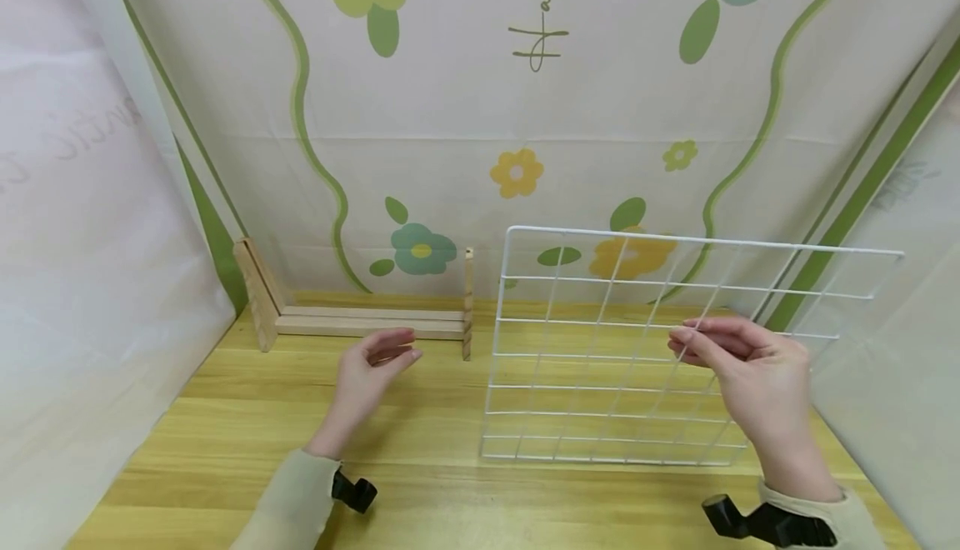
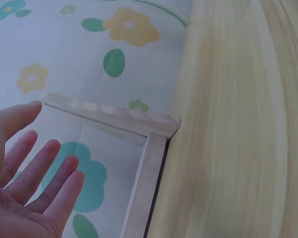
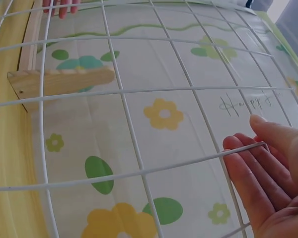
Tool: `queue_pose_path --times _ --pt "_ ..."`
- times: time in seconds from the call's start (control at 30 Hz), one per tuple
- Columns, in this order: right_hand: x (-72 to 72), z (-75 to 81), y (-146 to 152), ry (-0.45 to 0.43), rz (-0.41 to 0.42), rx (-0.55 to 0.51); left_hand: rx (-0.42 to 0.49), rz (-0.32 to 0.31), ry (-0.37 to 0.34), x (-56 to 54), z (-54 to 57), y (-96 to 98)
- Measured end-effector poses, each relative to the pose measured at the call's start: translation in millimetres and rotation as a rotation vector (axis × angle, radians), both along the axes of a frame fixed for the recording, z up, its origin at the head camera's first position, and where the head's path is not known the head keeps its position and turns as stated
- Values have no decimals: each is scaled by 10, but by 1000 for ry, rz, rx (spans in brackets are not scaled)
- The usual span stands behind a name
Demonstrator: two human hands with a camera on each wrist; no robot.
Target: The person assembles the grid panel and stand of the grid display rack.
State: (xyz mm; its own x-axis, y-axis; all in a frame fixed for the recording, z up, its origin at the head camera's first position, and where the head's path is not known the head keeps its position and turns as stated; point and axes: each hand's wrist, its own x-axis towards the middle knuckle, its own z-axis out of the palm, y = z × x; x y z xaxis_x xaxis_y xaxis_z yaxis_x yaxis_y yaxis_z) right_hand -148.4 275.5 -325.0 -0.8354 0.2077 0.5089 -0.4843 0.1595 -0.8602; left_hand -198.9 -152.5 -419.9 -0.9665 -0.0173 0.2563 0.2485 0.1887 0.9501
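Note:
A white wire grid panel (image 1: 615, 387) stands on edge at the right, its lower edge at the tabletop. My right hand (image 1: 757, 375) pinches one of its wires between thumb and fingers. In the right wrist view, the panel's wires (image 3: 131, 134) spread across the picture and the hand (image 3: 273, 173) is at their right side. My left hand (image 1: 371, 375) holds nothing, its fingers loosely bent and apart from the thumb. It hovers in front of a pale wooden stand (image 1: 367, 325) with two uprights joined by crossbars. The left wrist view shows the hand (image 2: 35, 183) beside that stand (image 2: 109, 115).
The wood-grain tabletop (image 1: 420, 492) lies under everything. A white sheet with printed flowers (image 1: 600, 117) hangs behind the stand. Pale cloth (image 1: 97, 225) closes off the left side, and another sheet (image 1: 892, 350) the right.

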Motion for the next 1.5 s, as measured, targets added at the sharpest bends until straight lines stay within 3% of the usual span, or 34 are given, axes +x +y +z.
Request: queue_pose_path --times 0.07,0.23,0.67,1.2,1.5 --pt "20 -5 -35 13 10 -4 -4 13 17 3 18 -52" --pt "77 -21 -136 15 -8 34 8 55 67 -102 -62 -240" --pt "90 -52 -237 36 -48 122 31 269 140 -195 126 -677" --pt "104 -61 -238 31 -50 101 121 411 95 -255 252 -1072" --pt "110 -63 -243 29 -34 71 189 493 2 -255 308 -1360"
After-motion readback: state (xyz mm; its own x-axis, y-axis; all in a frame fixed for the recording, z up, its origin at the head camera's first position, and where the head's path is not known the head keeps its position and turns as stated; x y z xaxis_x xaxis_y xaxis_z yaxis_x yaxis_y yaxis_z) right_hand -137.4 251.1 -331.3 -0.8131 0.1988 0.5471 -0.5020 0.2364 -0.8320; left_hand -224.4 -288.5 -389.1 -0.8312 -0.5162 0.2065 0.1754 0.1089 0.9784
